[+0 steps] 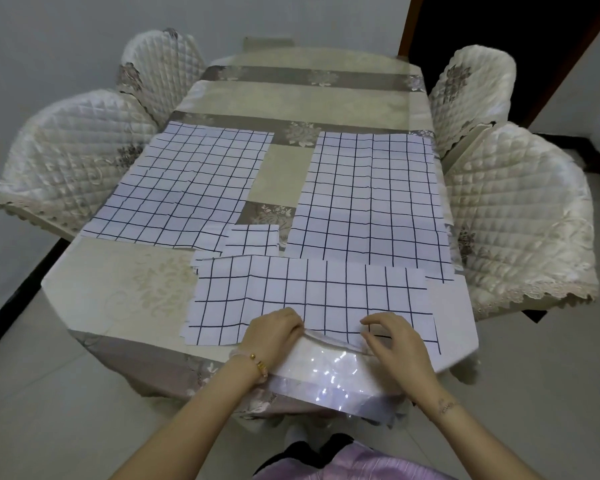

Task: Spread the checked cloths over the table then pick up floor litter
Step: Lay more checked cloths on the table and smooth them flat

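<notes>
Pinching its near edge, the left hand [273, 330] and right hand [394, 337] hold the thin white dark-gridded rectangular cloth [309, 294] at 6 o'clock on the glossy floral-covered table [125, 282].

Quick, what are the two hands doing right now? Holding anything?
Left hand: fingers curled, gripping the near edge of the nearest checked cloth.
Right hand: pinching the same cloth's near edge.
</notes>
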`<state>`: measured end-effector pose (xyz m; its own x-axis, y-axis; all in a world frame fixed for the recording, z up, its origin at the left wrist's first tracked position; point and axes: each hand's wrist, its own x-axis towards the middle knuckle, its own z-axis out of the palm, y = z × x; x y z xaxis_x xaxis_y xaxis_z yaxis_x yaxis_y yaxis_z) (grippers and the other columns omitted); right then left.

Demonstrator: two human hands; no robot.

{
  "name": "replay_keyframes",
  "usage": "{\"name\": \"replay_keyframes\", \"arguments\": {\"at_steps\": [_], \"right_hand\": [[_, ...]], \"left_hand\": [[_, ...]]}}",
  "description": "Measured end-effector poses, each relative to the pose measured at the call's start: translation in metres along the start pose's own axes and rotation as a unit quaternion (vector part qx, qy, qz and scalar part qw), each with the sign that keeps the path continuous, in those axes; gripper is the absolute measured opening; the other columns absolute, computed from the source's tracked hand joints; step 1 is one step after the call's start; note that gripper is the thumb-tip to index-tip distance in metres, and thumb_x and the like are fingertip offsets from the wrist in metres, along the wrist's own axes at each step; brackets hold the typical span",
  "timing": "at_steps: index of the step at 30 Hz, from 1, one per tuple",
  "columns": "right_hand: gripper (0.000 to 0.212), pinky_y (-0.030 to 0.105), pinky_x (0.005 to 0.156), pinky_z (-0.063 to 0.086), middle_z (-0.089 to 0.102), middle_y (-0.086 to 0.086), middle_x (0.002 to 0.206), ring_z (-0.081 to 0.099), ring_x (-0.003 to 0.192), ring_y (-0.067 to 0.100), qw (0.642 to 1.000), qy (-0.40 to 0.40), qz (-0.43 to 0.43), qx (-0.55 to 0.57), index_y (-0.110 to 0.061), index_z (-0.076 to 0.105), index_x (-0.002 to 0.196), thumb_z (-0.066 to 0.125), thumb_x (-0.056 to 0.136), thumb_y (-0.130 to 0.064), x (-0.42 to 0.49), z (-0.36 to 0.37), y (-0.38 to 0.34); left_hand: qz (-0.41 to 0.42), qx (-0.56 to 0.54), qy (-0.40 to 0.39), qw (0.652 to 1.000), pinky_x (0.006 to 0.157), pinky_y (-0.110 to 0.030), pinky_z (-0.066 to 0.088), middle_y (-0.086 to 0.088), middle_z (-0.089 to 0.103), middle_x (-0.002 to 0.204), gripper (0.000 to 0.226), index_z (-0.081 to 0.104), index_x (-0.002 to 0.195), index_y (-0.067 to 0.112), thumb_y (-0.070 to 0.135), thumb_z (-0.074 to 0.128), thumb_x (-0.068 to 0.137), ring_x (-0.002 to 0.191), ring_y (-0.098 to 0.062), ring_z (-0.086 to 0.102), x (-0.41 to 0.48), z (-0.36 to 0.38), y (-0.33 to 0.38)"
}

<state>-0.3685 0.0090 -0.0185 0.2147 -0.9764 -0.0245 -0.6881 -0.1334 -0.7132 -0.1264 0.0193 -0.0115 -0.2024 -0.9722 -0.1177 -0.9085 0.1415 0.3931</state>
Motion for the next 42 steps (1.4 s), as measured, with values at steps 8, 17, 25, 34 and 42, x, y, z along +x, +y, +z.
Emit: {"name": "replay_keyframes", "arguments": {"at_steps": [8,17,25,34,42], "right_hand": [[0.035,0.013,0.097,0.03,0.054,-0.018,0.123,0.043,0.118,0.002,0.992,-0.097,-0.052,-0.067,-0.027,0.059,0.121,0.061,0.087,-0.033,0.023,0.006,-0.026],[0.007,0.023,0.073,0.049,0.072,-0.013,0.084,0.065,0.083,0.006,0.997,-0.063,0.001,-0.053,-0.029,0.072,0.085,0.065,0.085,-0.027,0.071,-0.038,-0.027],[0.02,0.019,0.067,0.045,0.068,-0.017,0.074,0.062,0.076,-0.002,0.999,-0.023,-0.032,-0.032,-0.036,0.063,0.069,0.069,0.081,-0.022,0.149,-0.097,-0.06],[0.013,0.035,0.076,0.047,0.074,0.007,0.091,0.064,0.091,0.023,0.978,0.154,-0.139,-0.035,-0.011,0.073,0.089,0.066,0.086,-0.022,0.249,-0.18,-0.139],[0.004,0.004,0.072,0.044,0.069,-0.01,0.078,0.064,0.073,0.001,0.967,0.141,-0.211,-0.015,-0.018,0.072,0.084,0.071,0.082,-0.015,0.188,-0.191,-0.138]], "left_hand": [[-0.089,-0.137,0.031,0.986,0.077,-0.031,0.051,0.013,0.065,0.085,0.012,0.067,0.084,0.024,0.029,0.057,0.088,0.084,-0.008,0.06,0.0,-0.008,0.002],[-0.014,0.011,0.036,0.999,0.074,-0.026,0.041,0.013,0.061,0.106,0.017,0.059,0.101,0.028,0.035,0.056,0.087,0.101,-0.009,0.056,0.01,-0.043,-0.024],[-0.128,-0.076,0.138,0.979,0.075,-0.032,0.05,0.007,0.07,0.087,0.005,0.069,0.083,0.024,0.026,0.063,0.084,0.089,-0.015,0.064,0.056,-0.137,-0.067],[-0.042,-0.015,0.354,0.934,0.076,-0.044,0.052,-0.013,0.072,0.097,0.018,0.069,0.093,0.005,0.021,0.063,0.087,0.093,-0.032,0.065,0.139,-0.281,-0.048],[0.034,0.026,0.414,0.909,0.06,-0.038,0.054,-0.003,0.07,0.085,0.007,0.071,0.087,0.011,0.011,0.07,0.081,0.075,-0.021,0.065,0.076,-0.261,-0.036]]}}
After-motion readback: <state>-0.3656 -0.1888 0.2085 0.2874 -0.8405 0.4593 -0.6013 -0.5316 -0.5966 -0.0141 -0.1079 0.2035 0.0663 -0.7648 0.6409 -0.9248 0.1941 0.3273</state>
